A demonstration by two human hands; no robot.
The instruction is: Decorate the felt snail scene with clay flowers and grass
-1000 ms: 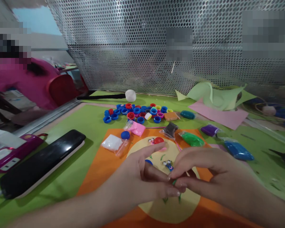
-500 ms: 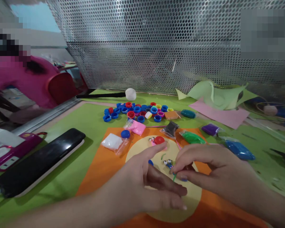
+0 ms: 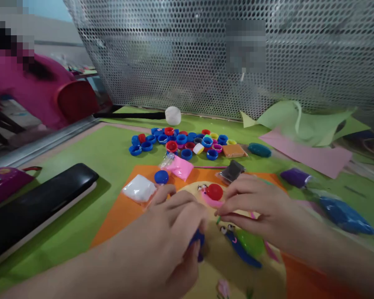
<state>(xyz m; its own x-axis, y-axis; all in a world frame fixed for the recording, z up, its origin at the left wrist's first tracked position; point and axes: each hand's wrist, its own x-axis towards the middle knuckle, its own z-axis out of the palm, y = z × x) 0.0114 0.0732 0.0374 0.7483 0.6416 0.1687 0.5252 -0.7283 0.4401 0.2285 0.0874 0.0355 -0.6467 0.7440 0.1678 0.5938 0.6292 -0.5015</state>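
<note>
On an orange sheet point(image 3: 112, 216) lies a pale yellow disc point(image 3: 212, 274). It carries a pink snail figure with a red cap point(image 3: 215, 192) and a blue snail figure point(image 3: 243, 252) with googly eyes and a green shell. My right hand point(image 3: 258, 203) pinches a thin green strip point(image 3: 218, 220) just above the blue snail's eyes. My left hand point(image 3: 171, 232) is curled at the disc's left side, its fingers closed around a dark blue piece point(image 3: 200, 245), partly hidden by them.
Bottle caps point(image 3: 181, 139) cluster at the back, with clay packets such as white point(image 3: 139, 188), purple point(image 3: 295, 177) and blue point(image 3: 345, 214) around the sheet. A black case point(image 3: 46, 207) lies left. Perforated metal point(image 3: 174, 54) stands behind. A person in pink point(image 3: 46, 87) is at left.
My left hand has gone from spread fingers to curled around the blue piece. My right hand has moved up with the green strip, uncovering the blue snail. The view has shifted closer.
</note>
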